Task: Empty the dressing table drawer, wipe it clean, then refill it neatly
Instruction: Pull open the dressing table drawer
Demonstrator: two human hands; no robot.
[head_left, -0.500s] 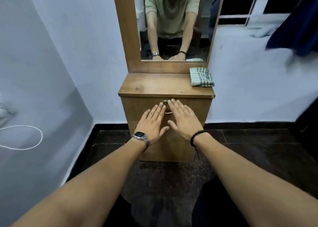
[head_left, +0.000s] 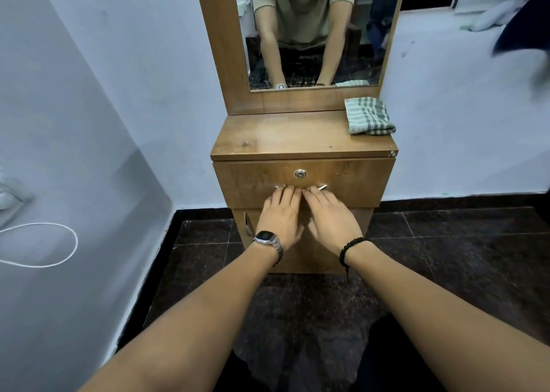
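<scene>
The wooden dressing table point(head_left: 282, 135) stands against the wall, its drawer point(head_left: 357, 180) just under the top with a round lock point(head_left: 300, 173). My left hand point(head_left: 279, 216), with a wristwatch, and my right hand point(head_left: 330, 219), with a bead bracelet, lie side by side on the drawer front. Their fingers curl over the metal drawer handle point(head_left: 322, 187), and only the handle's ends show. The drawer's inside is hidden. A folded green striped cloth point(head_left: 369, 116) rests on the top's back right corner.
A mirror point(head_left: 312, 34) rises behind the top and reflects my arms. Below the drawer is a cabinet door point(head_left: 312, 259) with a handle at its left edge. Dark tiled floor point(head_left: 446, 257) surrounds the unit. A white cable point(head_left: 59, 243) loops on the left wall.
My hands went from lying flat with fingers spread on the drawer front to curling over the handle. The view has moved closer and the lock is now uncovered.
</scene>
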